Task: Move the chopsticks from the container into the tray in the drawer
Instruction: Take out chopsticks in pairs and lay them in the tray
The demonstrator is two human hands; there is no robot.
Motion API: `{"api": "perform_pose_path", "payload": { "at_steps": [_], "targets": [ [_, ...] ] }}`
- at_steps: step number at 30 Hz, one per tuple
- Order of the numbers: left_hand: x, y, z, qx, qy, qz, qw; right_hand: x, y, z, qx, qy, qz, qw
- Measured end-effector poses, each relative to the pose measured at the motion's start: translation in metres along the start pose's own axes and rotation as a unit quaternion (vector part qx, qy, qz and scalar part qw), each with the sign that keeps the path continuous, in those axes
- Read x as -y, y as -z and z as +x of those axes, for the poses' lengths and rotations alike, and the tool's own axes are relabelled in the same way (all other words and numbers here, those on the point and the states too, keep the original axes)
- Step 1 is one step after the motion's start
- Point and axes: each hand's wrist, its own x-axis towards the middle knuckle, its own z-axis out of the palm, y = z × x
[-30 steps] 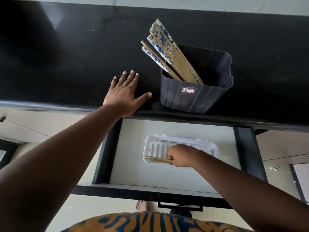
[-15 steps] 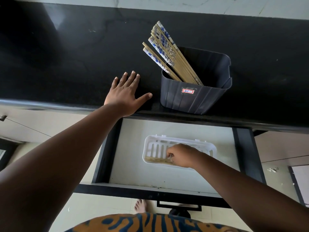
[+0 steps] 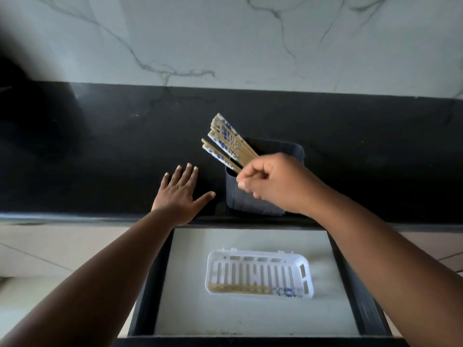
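Our right hand (image 3: 278,184) pinches at the blue-patterned bamboo chopsticks (image 3: 226,144) leaning in the dark grey plastic container (image 3: 253,204); whether it grips one, we cannot tell. Our left hand (image 3: 183,194) lies flat and open on the black counter (image 3: 100,151). One pair lies in the white slotted tray (image 3: 258,274) in the drawer (image 3: 250,319). Next we must lift a pair out cleanly.

Dim, soft daylight with a dark vignette top left, wide-angle bending at the edges and slight motion blur throughout.

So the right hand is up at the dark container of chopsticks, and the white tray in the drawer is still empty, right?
Not quite. The head view shows the white tray already holds chopsticks along its near edge. The rest stands: the right hand is up at the dark container.
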Motion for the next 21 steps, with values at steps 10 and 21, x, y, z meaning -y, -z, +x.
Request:
{"api": "perform_pose_path", "payload": {
  "at_steps": [10, 21],
  "targets": [
    [0.001, -0.003, 0.0, -0.014, 0.004, -0.008, 1.0, 0.029, -0.039, 0.042, -0.165, 0.045, -0.203, 0.964],
    [0.003, -0.005, 0.0, -0.012, 0.007, -0.02, 1.0, 0.037, -0.022, 0.045, -0.115, 0.011, -0.183, 0.976]
  ]
}}
